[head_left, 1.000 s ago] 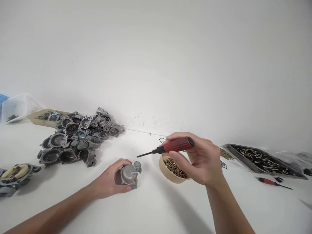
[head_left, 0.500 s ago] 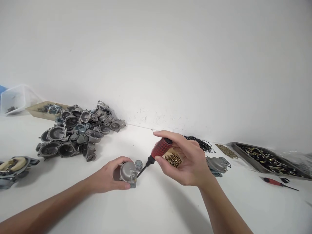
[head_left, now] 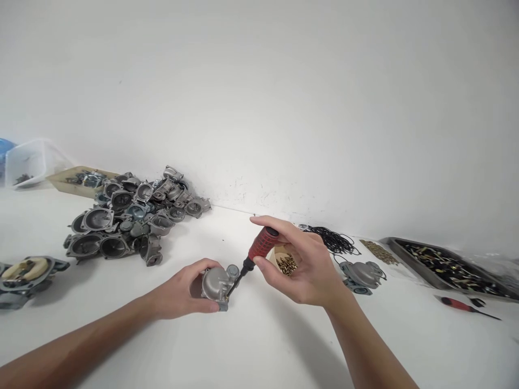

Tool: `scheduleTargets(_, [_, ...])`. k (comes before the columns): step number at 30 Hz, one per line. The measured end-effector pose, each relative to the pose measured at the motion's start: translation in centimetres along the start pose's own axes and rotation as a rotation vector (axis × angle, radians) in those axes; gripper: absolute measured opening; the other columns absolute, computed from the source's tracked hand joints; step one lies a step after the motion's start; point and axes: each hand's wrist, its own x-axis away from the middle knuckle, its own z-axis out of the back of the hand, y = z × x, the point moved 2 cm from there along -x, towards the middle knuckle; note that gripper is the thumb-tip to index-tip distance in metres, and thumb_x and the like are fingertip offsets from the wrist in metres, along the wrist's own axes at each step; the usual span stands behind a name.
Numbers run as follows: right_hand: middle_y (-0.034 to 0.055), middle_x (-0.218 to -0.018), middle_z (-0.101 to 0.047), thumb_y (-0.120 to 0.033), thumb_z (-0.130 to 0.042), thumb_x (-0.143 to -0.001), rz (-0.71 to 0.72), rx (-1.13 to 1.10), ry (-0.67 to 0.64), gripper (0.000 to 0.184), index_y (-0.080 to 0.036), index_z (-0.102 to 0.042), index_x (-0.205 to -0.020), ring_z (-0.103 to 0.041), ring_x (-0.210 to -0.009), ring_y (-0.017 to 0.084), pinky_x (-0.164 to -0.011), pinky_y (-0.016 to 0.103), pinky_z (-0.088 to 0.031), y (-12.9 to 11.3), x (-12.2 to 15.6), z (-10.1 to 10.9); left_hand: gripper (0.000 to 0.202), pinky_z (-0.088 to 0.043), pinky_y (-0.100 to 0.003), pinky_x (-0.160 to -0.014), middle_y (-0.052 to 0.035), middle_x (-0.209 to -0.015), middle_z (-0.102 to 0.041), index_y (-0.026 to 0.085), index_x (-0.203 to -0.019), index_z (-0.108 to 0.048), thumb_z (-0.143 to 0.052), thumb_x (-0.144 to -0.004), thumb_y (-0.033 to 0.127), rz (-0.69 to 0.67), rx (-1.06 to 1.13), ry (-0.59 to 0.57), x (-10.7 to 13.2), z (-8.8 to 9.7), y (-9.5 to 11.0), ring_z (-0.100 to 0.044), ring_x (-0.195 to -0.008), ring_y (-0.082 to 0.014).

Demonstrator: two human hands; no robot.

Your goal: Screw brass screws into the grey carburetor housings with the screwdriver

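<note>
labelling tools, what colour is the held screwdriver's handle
Red; the screwdriver handle shows best in the head view.

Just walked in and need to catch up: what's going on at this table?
The left hand steadies a small grey metal housing on the white table. The right hand holds a red-handled screwdriver with its tip at the housing's side. A bowl of brass screws sits behind it; a pile of similar housings lies far left.

no readable text, labels or numbers
</note>
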Motion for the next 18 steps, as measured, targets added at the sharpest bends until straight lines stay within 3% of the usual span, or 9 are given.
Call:
scheduleTargets(7, [0.0019,-0.106,-0.081,-0.012,-0.073,-0.096,-0.052,-0.173,0.013,0.060,-0.032,-0.059,-0.151,-0.082,-0.093,0.019,-0.081,0.033,-0.072,0.1,0.0,-0.5,0.057,-0.048,-0.040,-0.094,-0.0065,-0.122,-0.067,0.025,-0.137,-0.055,-0.081,-0.091,0.046,-0.046,-0.132,-0.026,0.5,-0.2,1.2,-0.062,-0.107,-0.0267])
scheduleTargets(13, [0.0000,-0.103,-0.081,-0.016,-0.083,-0.092,-0.024,-0.245,0.031,0.059,-0.034,-0.065,-0.146,-0.081,-0.084,0.017,-0.082,0.034,-0.073,0.2,0.0,-1.1,0.055,-0.049,-0.042,-0.099,-0.0072,-0.132,-0.065,0.029,-0.147,-0.050,-0.073,-0.099,0.046,-0.061,-0.298,-0.053,1.0,-0.2,1.5,-0.062,-0.113,-0.0299])
scheduleTargets(18, [0.0035,-0.109,-0.081,-0.012,-0.076,-0.096,-0.002,-0.250,0.021,0.060,-0.031,-0.061,-0.150,-0.081,-0.092,0.019,-0.082,0.034,-0.073,-0.4,0.0,-1.2,0.066,-0.047,-0.047,-0.110,-0.0097,-0.147,-0.060,0.031,-0.155,-0.044,-0.076,-0.098,0.045,-0.040,-0.297,-0.044,1.1,-0.1,0.9,-0.059,-0.127,-0.0345])
